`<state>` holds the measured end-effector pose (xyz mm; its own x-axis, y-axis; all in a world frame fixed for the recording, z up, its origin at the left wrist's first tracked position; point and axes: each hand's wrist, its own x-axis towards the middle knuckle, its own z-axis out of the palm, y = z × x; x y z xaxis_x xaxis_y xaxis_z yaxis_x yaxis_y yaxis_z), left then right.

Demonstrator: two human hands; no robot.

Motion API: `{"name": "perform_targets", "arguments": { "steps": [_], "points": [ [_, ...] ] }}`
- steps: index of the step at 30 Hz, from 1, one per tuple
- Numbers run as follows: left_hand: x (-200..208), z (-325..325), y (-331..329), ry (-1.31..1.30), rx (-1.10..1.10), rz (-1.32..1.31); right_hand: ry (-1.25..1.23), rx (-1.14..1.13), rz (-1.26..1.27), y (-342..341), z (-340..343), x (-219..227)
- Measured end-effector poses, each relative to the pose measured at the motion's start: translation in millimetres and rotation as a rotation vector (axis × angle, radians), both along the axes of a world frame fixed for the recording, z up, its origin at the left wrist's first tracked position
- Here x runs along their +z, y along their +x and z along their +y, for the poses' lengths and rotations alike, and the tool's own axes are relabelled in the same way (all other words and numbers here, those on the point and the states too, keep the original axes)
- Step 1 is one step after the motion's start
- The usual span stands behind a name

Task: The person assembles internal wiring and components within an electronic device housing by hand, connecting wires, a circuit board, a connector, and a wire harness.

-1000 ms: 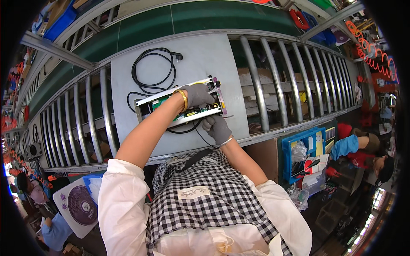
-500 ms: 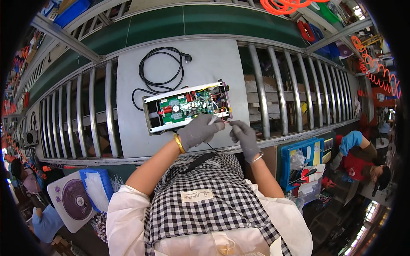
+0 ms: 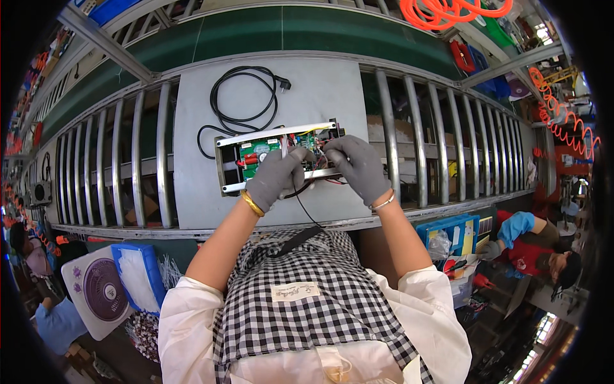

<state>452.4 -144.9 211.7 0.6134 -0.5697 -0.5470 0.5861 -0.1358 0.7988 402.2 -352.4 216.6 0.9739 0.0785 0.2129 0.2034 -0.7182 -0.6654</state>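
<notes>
Over on the far left I can see a co-worker's blue top (image 3: 59, 325), and near it a white fan (image 3: 105, 289) with a purple grille. Just beside the fan is a blue tray (image 3: 137, 275) with white stuff in it. Above these run the left rollers (image 3: 139, 163), up to a grey board (image 3: 192, 96) that lies in front of the person. A black cable (image 3: 213, 99) sits coiled on the board, its plug (image 3: 283, 84) toward the far side. Nearer the person, on the same board, lies the unit (image 3: 249, 152), a metal frame with its green circuitry facing up.

The left hand (image 3: 276, 176), in a grey glove, reaches over the unit's near rail, thumb and fingers drawn close together. A pale strip (image 3: 284, 142) shows next to it; I can't tell whether the hand grips it. The right hand (image 3: 359, 169), gloved too, bends over the unit's right end, fingertips bunched near some wires (image 3: 318, 168); whether they pinch one, I can't make out.

Beyond the board come the right rollers (image 3: 416, 134), then a blue bin (image 3: 473, 226), and past it another co-worker (image 3: 527, 256) in red.
</notes>
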Motion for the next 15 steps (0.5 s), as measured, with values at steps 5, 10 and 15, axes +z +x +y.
{"name": "perform_targets", "arguments": {
  "steps": [5, 10, 15],
  "points": [
    [0, 1, 7, -0.084, 0.092, 0.075, -0.034, 0.021, -0.009, 9, 4, -3],
    [-11, 23, 9, -0.053, 0.129, -0.101, -0.225, 0.228, 0.047, 9, -3, 8],
    [2, 19, 5, -0.02, 0.154, 0.002, -0.47, 0.382, 0.071, 9, 0, -6]
  ]
}}
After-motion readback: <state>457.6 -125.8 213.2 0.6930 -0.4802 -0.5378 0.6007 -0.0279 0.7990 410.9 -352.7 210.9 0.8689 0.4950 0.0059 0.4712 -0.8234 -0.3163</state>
